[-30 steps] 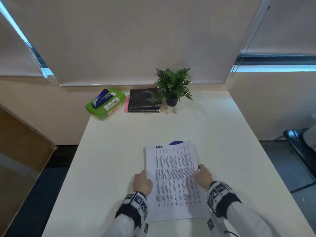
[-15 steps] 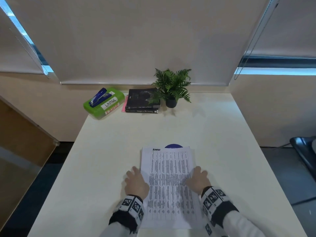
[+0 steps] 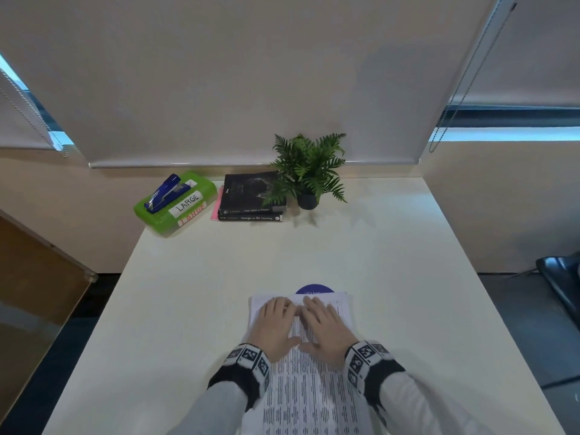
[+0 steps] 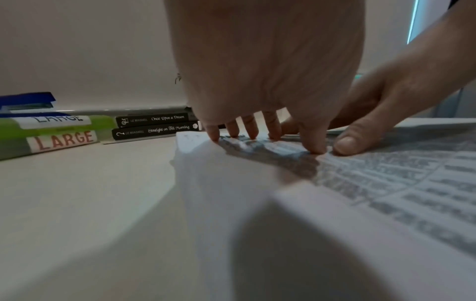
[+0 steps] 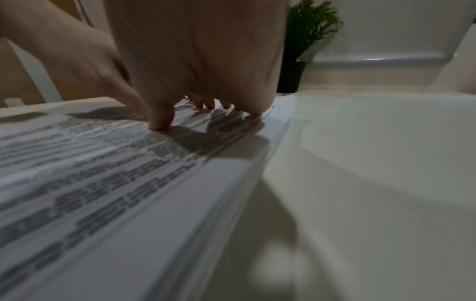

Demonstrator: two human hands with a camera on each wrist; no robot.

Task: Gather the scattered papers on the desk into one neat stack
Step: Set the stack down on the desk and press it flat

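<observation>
- We are laying our left hand (image 3: 276,324) and right hand (image 3: 326,328) flat, fingers straight, gripping nothing, moved in from the side edges.
- Under both palms, the papers (image 3: 314,397) are sitting squared, so we are probably finishing.

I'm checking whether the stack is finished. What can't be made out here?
- Stack: near edge cut off by the head view's bottom edge.
- Print: blurred in both wrist views, too small in the head view.
- Purple disc: mostly hidden under the stack.
- Sheet count: edges blurred in the right wrist view.
</observation>
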